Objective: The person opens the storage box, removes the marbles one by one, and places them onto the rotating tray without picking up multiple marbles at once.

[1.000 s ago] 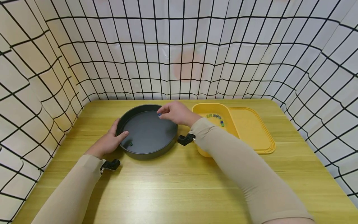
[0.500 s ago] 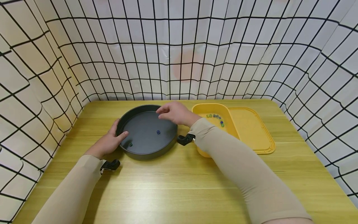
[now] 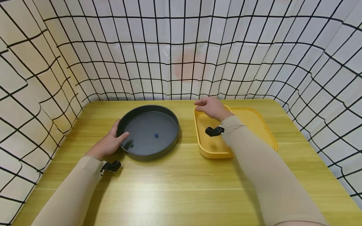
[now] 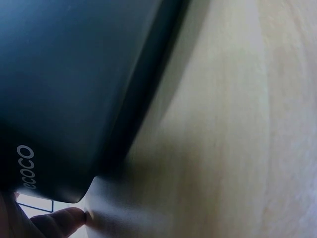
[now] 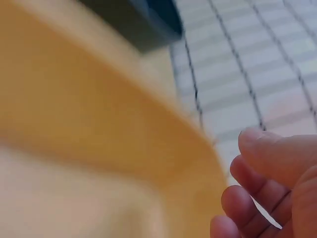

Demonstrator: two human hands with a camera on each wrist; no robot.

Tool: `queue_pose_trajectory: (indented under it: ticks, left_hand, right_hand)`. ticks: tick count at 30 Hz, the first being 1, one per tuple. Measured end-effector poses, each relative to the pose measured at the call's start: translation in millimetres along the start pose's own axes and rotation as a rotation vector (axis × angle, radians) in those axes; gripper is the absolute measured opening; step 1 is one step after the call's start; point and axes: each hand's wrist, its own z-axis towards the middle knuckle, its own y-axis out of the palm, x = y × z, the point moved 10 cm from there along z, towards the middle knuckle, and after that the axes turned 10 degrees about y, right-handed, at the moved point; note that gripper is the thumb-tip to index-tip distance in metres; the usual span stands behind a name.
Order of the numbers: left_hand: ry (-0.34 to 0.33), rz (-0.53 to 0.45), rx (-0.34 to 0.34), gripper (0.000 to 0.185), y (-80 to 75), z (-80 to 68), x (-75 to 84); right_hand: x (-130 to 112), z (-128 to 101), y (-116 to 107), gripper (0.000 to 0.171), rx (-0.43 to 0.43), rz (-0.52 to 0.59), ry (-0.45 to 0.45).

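**Left hand on the pan, right hand over the yellow tub**

Nearest me, my left hand (image 3: 108,142) grips the near-left rim of the dark round pan (image 3: 169,121), thumb hooked inside, fingers outside against the wall. Just past the thumb tip lies a green marble (image 3: 131,145); a blue marble (image 3: 156,135) sits further in, on the pan floor. Farther off, my right hand (image 3: 211,108) hovers above the far end of the yellow tub (image 3: 210,153), fingers loosely curled, holding nothing I can see. Beyond those fingers lies the yellow lid (image 3: 255,125), flat on the wooden table (image 3: 175,188).
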Motion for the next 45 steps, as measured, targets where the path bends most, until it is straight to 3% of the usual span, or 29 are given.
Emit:
queue_pose_trajectory:
  ticks: [7, 13, 26, 45]
  left_hand:
    - [-0.007, -0.02, 0.002, 0.095, -0.4, -0.2, 0.5]
    - [-0.01, -0.037, 0.003, 0.095, 0.2, 1.0, -0.7]
    - [-0.008, -0.001, 0.002, 0.095, -0.7, -0.2, 0.1]
    - [-0.011, -0.008, 0.006, 0.096, -1.1, 0.7, -1.9]
  right_hand:
    - [52, 6, -9, 0.039, 0.026, -0.119, 0.103]
    - [67, 7, -6, 0.039, 0.01, -0.127, 0.156]
    - [71, 16, 6, 0.038, 0.045, -0.368, 0.137]
    - [64, 10, 9, 0.028, 0.046, -0.368, 0.139]
